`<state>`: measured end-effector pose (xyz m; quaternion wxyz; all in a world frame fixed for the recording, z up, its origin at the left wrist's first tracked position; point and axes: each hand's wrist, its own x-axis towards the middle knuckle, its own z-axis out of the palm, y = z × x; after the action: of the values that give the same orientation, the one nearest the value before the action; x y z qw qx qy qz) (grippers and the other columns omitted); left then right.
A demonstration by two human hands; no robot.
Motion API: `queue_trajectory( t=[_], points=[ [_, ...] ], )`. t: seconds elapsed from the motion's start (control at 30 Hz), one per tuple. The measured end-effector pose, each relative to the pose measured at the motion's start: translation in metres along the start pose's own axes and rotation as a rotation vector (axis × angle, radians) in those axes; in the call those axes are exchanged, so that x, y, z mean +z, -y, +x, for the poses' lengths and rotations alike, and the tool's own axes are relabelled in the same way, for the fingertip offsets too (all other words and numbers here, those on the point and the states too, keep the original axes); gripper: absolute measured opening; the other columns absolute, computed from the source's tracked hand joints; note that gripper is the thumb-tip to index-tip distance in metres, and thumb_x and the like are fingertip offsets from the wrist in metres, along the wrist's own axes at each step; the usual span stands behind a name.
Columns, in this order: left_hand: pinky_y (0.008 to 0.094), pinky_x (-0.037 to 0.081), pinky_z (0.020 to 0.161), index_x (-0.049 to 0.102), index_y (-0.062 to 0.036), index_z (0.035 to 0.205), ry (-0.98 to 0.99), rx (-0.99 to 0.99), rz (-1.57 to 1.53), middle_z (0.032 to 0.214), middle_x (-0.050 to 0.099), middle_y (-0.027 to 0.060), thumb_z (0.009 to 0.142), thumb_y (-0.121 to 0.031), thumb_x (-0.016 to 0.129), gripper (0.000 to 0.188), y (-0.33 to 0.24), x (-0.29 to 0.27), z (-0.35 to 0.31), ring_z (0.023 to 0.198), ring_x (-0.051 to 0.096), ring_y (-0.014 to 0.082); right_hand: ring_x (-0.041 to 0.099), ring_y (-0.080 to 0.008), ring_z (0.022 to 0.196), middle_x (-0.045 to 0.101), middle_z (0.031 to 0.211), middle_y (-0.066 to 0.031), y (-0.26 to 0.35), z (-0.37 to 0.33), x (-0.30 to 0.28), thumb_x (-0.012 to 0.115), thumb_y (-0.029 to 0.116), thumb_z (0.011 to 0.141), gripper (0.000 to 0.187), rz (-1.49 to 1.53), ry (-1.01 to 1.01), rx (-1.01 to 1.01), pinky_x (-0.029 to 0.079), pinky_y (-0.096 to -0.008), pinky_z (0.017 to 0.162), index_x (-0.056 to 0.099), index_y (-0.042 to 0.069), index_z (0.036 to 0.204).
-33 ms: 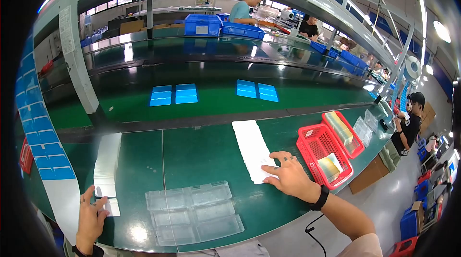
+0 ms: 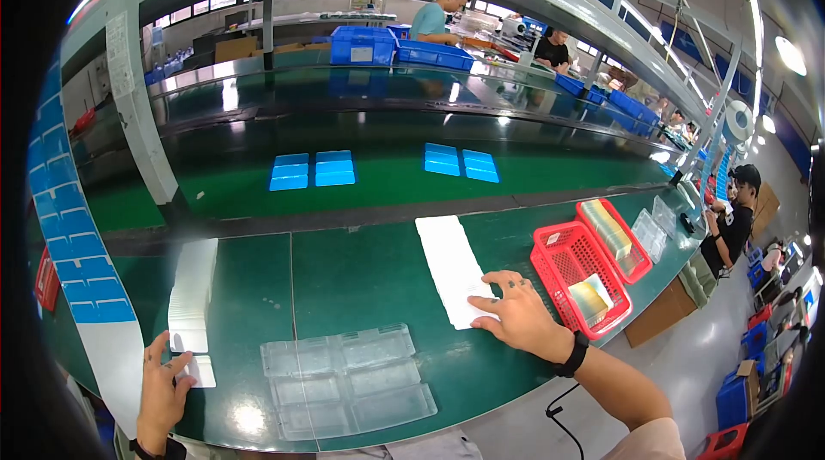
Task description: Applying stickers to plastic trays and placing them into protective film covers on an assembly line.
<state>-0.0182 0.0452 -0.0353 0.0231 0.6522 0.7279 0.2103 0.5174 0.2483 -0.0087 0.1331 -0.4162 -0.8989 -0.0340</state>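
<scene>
On the left of the green table, a long fanned row of white cards (image 2: 191, 301) runs away from me. A separate white card (image 2: 201, 371) lies at its near end. My left hand (image 2: 163, 387) is at that card's left edge, fingers apart and fingertips touching the cards. Right of centre, my right hand (image 2: 520, 316) rests on the near end of an overlapping strip of white cards (image 2: 447, 258). Its fingers are spread, with thumb and fingertips on the top surface. Between the hands lies a clear plastic tray (image 2: 348, 381) with several shallow compartments.
Two red baskets (image 2: 559, 258) holding card stacks stand at the right, near clear plastic trays (image 2: 650, 235). Blue sheets (image 2: 333, 168) lie on the green conveyor belt (image 2: 378, 170) beyond the table. A blue-printed strip (image 2: 77, 237) hangs at the left beside a metal post (image 2: 137, 91).
The blue sheets on the belt have shifted very slightly to the right. Both hands and the white cards look the same as before.
</scene>
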Motion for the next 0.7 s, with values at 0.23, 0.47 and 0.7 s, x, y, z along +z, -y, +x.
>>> queue_trajectory(
  t=[0.23,0.47,0.7],
  points=[
    [0.0445,0.04,0.101,0.059,-0.0002,0.085,0.001,-0.097,-0.129,0.134,0.05,0.0221,0.064,0.008,0.07,0.024,-0.007,-0.018,0.003,0.122,0.048,0.0398,0.054,-0.0333,0.108,0.059,0.115,-0.0118,0.01,0.006,-0.01,0.075,0.026,0.082,0.026,0.118,0.051,0.022,0.045,-0.0454,0.085,0.07,0.01,0.101],
    [0.0348,0.05,0.052,0.051,-0.0029,0.109,0.177,-0.606,-1.295,0.086,0.064,0.0204,0.095,-0.01,0.051,0.016,-0.053,-0.036,0.003,0.06,0.061,0.0264,0.062,-0.0224,0.06,0.066,0.086,-0.0155,0.06,-0.004,-0.032,0.045,0.022,0.104,0.026,1.68,0.564,0.677,0.048,-0.0294,0.053,0.05,0.004,0.122],
    [0.0391,0.05,0.071,0.045,0.0082,0.13,0.585,-0.746,-1.663,0.11,0.064,0.0224,0.106,-0.021,0.034,0.04,-0.09,-0.01,0.009,0.085,0.063,0.0264,0.054,-0.0171,0.053,0.066,0.087,-0.0153,0.103,0.017,-0.004,0.036,0.035,0.107,0.042,1.903,0.87,0.731,0.042,-0.028,0.045,0.054,-0.002,0.118]
  ],
)
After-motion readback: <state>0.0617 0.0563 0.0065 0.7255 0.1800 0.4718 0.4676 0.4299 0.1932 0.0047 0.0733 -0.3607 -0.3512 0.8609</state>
